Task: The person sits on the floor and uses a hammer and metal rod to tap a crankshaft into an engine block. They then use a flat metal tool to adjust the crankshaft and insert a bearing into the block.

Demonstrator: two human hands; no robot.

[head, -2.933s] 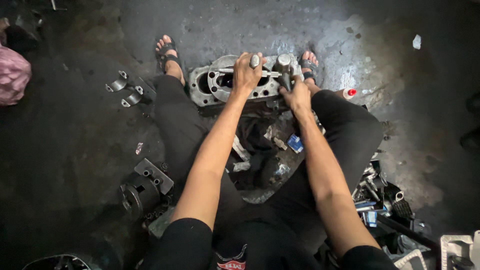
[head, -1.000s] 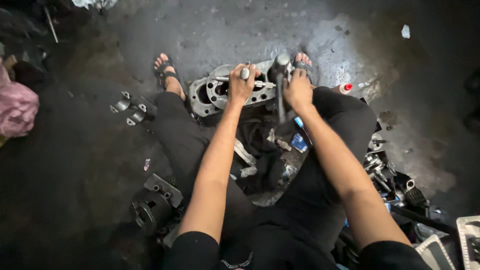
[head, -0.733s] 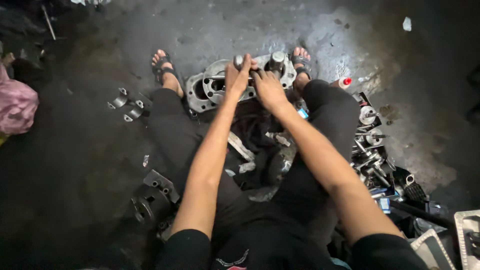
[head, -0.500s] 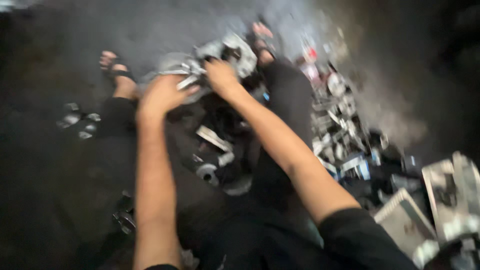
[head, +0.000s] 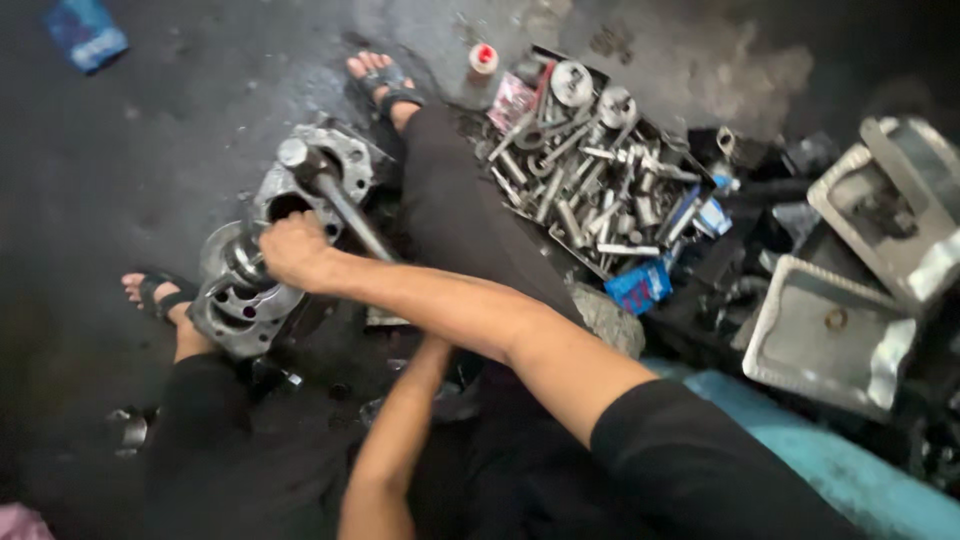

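Observation:
A grey metal engine casing (head: 330, 160) lies on the dark floor between my sandalled feet. My right hand (head: 293, 250) reaches across my body and rests on it, fingers curled around a round metal hub (head: 238, 262) at the casing's near end. A dark rod with a metal head (head: 296, 156) stands tilted in the casing, just behind that hand. My left forearm (head: 395, 440) rises from below and passes under my right arm, so my left hand is hidden.
A tray of sockets, wrenches and bolts (head: 590, 170) sits right of my leg. Two square metal pans (head: 830, 330) and dark parts crowd the right side. A small red-capped bottle (head: 484, 58), a blue packet (head: 88, 32) and loose parts (head: 128, 428) lie on the floor.
The view has swung right, bringing the tool tray and pans into sight. My right hand has moved from the rod's head to the hub, and my left hand has left the casing.

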